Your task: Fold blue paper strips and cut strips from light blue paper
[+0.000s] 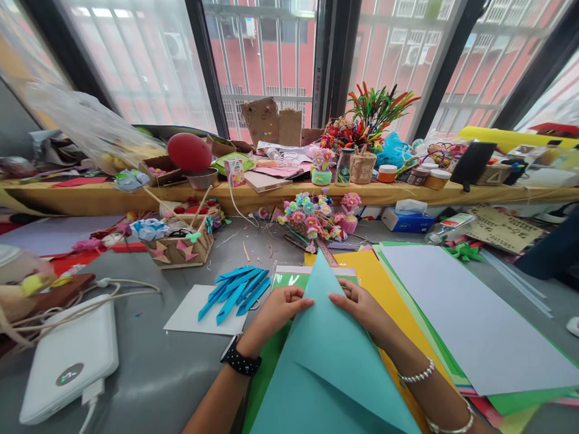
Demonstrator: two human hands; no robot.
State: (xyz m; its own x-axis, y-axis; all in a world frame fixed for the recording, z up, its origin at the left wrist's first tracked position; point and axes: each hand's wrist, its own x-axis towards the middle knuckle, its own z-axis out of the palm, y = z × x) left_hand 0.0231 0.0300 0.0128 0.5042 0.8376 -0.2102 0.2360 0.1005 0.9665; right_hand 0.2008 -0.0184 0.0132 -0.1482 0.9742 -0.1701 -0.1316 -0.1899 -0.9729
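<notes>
A large sheet of light blue paper [330,349] is raised in front of me, its upper part folded to a point. My left hand [286,306] pinches its left edge, thumb in front and fingers curled behind. On the opposite edge my right hand [359,304] grips the same sheet, thumb on the front face. A folded flap crosses the lower part of the sheet. To the left, several folded blue paper strips [237,289] lie on a white card [187,310]. Green paper [266,367] and yellow paper [398,325] show beneath the held sheet.
A stack topped by white paper [470,307] lies right. A power bank [75,361] with cables sits left. Behind stand a cardboard basket [181,250], small craft flowers [312,217] and a tissue box [407,218]. A crowded ledge [253,196] runs below the windows.
</notes>
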